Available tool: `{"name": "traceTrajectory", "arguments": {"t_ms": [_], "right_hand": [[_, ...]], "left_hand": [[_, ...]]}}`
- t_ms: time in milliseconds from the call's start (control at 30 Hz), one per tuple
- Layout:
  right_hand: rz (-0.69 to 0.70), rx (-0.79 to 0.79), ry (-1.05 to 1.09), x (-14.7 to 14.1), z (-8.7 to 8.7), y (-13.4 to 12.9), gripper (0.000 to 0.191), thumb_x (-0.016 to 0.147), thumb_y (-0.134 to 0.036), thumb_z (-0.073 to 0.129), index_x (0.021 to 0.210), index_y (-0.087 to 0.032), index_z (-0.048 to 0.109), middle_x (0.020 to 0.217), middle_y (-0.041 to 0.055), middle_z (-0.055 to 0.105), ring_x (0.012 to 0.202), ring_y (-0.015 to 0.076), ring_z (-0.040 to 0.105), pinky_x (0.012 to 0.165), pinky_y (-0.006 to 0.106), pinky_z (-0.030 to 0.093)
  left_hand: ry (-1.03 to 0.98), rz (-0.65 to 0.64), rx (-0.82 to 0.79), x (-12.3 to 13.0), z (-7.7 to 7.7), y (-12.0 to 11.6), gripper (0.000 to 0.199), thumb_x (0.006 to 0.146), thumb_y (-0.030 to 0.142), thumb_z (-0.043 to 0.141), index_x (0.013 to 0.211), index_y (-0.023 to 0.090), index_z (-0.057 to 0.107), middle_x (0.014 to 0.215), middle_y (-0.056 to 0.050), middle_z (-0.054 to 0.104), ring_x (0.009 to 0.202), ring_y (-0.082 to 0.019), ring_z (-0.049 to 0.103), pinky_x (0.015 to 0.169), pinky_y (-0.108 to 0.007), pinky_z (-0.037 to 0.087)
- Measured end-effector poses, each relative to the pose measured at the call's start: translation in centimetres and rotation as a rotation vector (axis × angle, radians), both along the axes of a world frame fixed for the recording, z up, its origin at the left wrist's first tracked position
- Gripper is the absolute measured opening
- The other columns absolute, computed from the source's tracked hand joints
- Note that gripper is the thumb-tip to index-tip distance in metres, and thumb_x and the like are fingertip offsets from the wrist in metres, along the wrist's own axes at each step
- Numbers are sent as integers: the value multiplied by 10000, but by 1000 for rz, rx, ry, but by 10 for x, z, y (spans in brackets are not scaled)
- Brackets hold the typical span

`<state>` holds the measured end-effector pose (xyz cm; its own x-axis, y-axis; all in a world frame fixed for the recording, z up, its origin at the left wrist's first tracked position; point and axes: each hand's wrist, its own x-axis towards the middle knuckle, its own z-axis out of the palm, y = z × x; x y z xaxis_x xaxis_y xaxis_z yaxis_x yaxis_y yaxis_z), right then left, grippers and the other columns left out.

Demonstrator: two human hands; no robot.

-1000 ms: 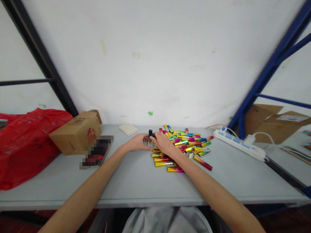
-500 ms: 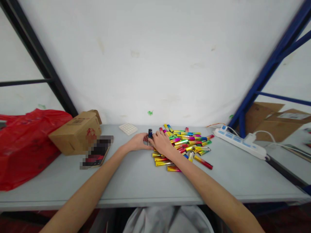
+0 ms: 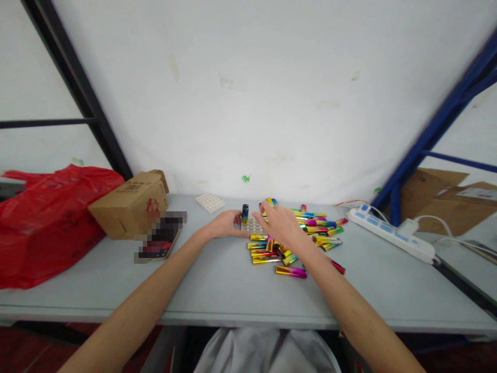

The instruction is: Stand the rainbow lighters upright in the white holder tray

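My left hand (image 3: 225, 225) curves around the left side of a pale tray with a grid of small cells (image 3: 254, 225), thumb along the near edge. One blue-and-yellow lighter with a black top (image 3: 245, 213) stands upright in that tray. Something dark red shows beside my left fingers, too small to make out. My right hand (image 3: 281, 223) is over the left part of a heap of shiny multicoloured lighters (image 3: 267, 254), its thumb apart from its fingers. No lighter is plainly seen in its grasp, and the fingertips are partly hidden.
A second pale grid tray (image 3: 210, 202) lies near the wall. At the left are a red plastic bag (image 3: 58, 223), a cardboard box (image 3: 130, 204) and a phone-like dark item, partly pixelated (image 3: 163, 238). A white power strip (image 3: 392, 234) with cables lies at the right.
My right hand has moved right, away from the upright lighter and over the heap, uncovering the tray's cells. My left hand stays at the tray. The camera view has shifted slightly.
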<state>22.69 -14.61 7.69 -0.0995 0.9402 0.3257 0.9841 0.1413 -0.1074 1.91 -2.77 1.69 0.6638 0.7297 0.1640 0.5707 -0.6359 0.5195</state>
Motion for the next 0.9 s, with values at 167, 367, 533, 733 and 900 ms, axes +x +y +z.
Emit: {"name": "traceTrajectory", "arguments": {"t_ms": [167,367,533,733,900], "right_hand": [[-5,-142,-93,-4,-3,-11,344,1067,-422,601,1306,-186,679,1074,205,767,977,362,736,816,426,516],[-57,-273,-90,-8,-11,-12,346,1025,-354,669,1306,-154,690,1170,234,768,1064,382,760,851,437,574],[-67,-261,-106,-13,-19,-7,341,1073,-295,562,1357,-130,653,1202,226,761,1149,354,736,940,449,584],[-8,-142,-103,-7,-30,5,258,1101,-252,530,1215,-120,720,1358,238,658,1232,313,672,1038,420,544],[50,-70,50,-5,-35,17,281,1149,-282,455,1313,-143,634,1320,186,672,1114,257,695,942,362,542]], "left_hand": [[16,6,29,0,-3,3,674,590,779,844,911,214,665,907,-54,729,819,-283,670,728,-340,466],[8,0,21,-1,-6,6,693,601,781,849,941,210,653,945,-55,742,838,-272,682,739,-331,487],[5,-9,9,-1,-7,7,695,620,777,834,970,206,650,945,-50,738,855,-268,685,750,-328,495],[28,-5,13,-1,-7,7,672,633,745,835,976,202,640,939,-48,723,856,-266,681,742,-324,485],[30,-6,24,-1,-6,7,661,638,733,843,978,202,645,944,-44,734,829,-249,671,738,-321,483]]}}
